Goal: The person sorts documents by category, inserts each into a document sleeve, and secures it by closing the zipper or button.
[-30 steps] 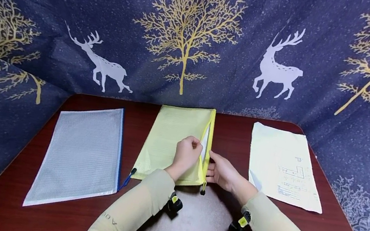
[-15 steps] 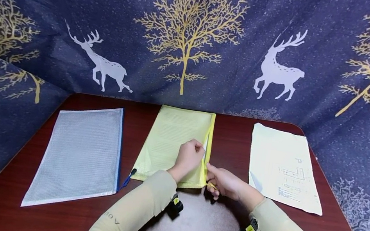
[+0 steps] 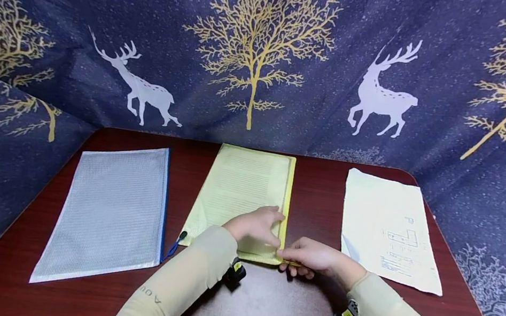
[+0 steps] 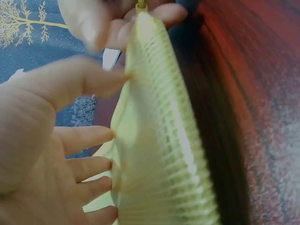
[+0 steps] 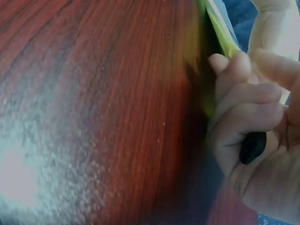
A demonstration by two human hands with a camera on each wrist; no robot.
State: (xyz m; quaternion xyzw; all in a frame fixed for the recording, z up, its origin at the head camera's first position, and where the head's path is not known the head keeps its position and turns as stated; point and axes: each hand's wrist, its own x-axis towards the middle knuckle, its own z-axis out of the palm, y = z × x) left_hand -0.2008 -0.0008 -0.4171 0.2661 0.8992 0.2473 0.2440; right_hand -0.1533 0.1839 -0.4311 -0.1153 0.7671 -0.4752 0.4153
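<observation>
A yellow mesh zip pouch lies flat in the middle of the dark red table. My left hand rests on its near right part with straight fingers pressing the mesh. My right hand is at the pouch's near right corner, fingers curled and pinching the zipper pull. In the right wrist view the black pull tab sits inside the curled fingers, beside the yellow edge. The pouch's zipper edge lies flat along the right side.
A white mesh pouch with a blue zipper lies at the left. A printed paper sheet lies at the right. A blue curtain with deer and trees closes the table's back and sides.
The pouch's gaping right edge, which showed white paper inside, now lies flat. My left hand has come down and flattened on the mesh. My right hand moved to the near corner and took the zipper pull.
</observation>
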